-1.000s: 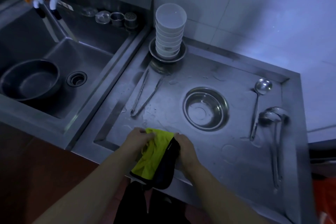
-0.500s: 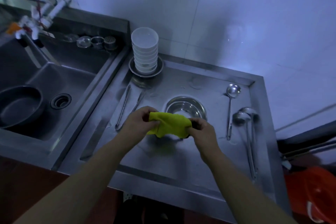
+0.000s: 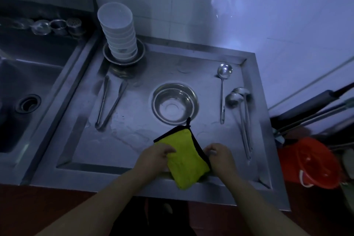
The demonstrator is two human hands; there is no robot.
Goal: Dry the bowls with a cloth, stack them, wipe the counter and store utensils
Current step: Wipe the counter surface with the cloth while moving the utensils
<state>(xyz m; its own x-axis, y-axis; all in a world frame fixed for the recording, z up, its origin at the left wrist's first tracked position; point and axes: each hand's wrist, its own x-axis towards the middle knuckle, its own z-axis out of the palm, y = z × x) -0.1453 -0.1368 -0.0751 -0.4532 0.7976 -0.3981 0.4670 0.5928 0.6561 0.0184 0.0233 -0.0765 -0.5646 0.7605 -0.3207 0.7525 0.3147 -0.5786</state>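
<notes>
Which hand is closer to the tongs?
Left. The left hand grips the cloth right of and nearer the camera than the tongs; the right hand is farther right.

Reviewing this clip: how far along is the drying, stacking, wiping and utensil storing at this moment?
Looks done: white bowls stacked on a metal plate. In hand: left hand and right hand hold the yellow cloth over the counter's front edge. Left: the steel bowl sits alone, the counter looks wet, and tongs and ladles lie out.
</notes>
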